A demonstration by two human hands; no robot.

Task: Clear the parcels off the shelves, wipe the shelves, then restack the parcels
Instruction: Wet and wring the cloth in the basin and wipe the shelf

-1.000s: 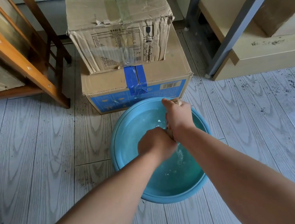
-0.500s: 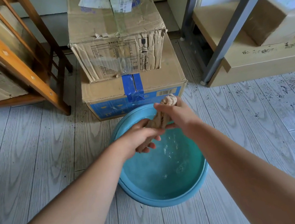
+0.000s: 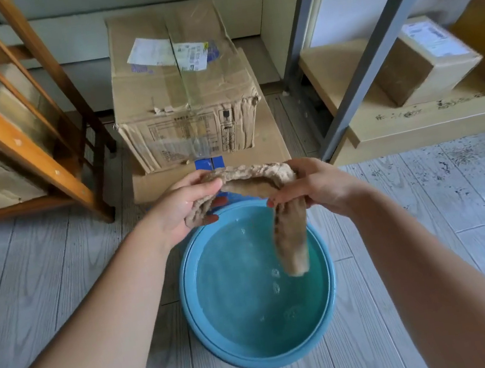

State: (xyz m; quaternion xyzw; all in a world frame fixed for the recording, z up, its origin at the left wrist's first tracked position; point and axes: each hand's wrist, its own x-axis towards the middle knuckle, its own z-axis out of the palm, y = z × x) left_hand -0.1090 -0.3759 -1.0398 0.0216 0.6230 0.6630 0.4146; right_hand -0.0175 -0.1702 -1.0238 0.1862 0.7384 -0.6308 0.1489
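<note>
You are now holding the wrung cloth [image 3: 252, 173] up clear of the blue basin [image 3: 190, 309], where a second ago your hands were bunched together down in the water twisting it; your left hand [image 3: 188, 207] is gripping one end and your right hand [image 3: 313, 186] is pinching the other, with a tail dangling over the water. That suggests rinsing is finishing and you are getting ready to wipe the shelves. Two parcels [image 3: 186, 123] are sitting stacked on the floor just behind the basin, and others are still lying on the metal shelf [image 3: 413, 125] to your right.
</note>
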